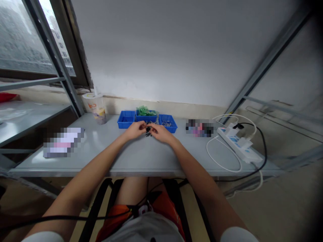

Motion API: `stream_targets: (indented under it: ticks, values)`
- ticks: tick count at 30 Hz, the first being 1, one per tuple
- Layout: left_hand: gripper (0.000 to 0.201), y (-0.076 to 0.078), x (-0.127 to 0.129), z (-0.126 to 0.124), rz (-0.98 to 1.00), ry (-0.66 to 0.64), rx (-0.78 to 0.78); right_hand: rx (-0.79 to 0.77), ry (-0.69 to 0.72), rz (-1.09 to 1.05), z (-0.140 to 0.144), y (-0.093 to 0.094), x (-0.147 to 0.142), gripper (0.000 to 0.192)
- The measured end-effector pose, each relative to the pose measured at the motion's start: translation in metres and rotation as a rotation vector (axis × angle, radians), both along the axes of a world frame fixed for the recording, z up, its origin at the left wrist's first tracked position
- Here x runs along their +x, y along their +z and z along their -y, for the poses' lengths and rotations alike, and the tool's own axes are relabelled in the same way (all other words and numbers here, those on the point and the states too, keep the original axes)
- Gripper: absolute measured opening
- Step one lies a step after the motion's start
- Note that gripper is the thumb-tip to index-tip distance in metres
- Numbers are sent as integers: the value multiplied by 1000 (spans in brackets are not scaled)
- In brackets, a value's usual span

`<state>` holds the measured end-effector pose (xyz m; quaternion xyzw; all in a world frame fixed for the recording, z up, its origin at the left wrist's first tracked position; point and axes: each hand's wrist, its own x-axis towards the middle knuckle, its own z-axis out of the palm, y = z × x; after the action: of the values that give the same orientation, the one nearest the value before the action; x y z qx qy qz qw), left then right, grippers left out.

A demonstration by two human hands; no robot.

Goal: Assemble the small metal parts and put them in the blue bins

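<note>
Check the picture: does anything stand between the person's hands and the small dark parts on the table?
Nothing visible does. The left hand and right hand already meet at the small dark parts, just in front of the blue trays.

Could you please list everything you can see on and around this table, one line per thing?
table: one, grey, under both hands
bins: three, blue, in a row by the wall
green parts: a heap, in the middle bin
small dark parts: a few, between the fingertips
cup: one, pale with lid, left of the bins
power strip: one, white, at the right
cables: white and black, around the strip
left hand: pinching the parts
right hand: pinching the parts
</note>
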<state>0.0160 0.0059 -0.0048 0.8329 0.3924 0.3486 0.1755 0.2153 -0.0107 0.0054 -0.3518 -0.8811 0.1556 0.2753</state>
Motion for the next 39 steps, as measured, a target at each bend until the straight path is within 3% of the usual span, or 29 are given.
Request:
stream_targets:
  ticks: [11,24,39]
  values:
    - [7,-1,1,0,-46,3,15,8,54,16,1,-2,-3,40]
    - [6,-1,1,-1,-40,-10,26,0,16,41,3,1,-3,38]
    - [12,0,1,0,-20,-4,36,4,-13,21,2,2,0,25]
